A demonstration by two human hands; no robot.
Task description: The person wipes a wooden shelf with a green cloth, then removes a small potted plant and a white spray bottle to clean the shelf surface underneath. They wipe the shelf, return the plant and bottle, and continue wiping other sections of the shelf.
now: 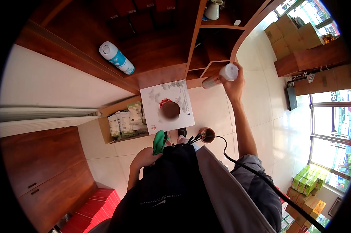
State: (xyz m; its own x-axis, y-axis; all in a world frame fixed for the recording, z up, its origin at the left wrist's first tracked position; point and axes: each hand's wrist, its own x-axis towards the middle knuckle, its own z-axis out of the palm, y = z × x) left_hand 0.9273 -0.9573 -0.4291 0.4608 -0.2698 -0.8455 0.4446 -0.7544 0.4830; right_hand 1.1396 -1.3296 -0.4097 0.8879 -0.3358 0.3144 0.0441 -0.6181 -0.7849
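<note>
My right hand [235,84], stretched out to the right of the shelf unit, is closed around a can with a pale cap [229,72]; its orange-red body [211,82] is blurred. Close to my body, my left hand [148,157] grips a green cloth [159,142]. A blue and white spray can [117,58] stands on the brown wooden shelf [152,55]. Below the shelf is a white printed box [148,102] with a dark round object [170,110] on or above its top; which of these I cannot tell.
An open carton [104,131] of packets is on the floor at the left of the white box. A brown pot [207,135] is near my feet, with a black cable [226,153] crossing over it. Cardboard boxes [290,35] are stacked at the upper right.
</note>
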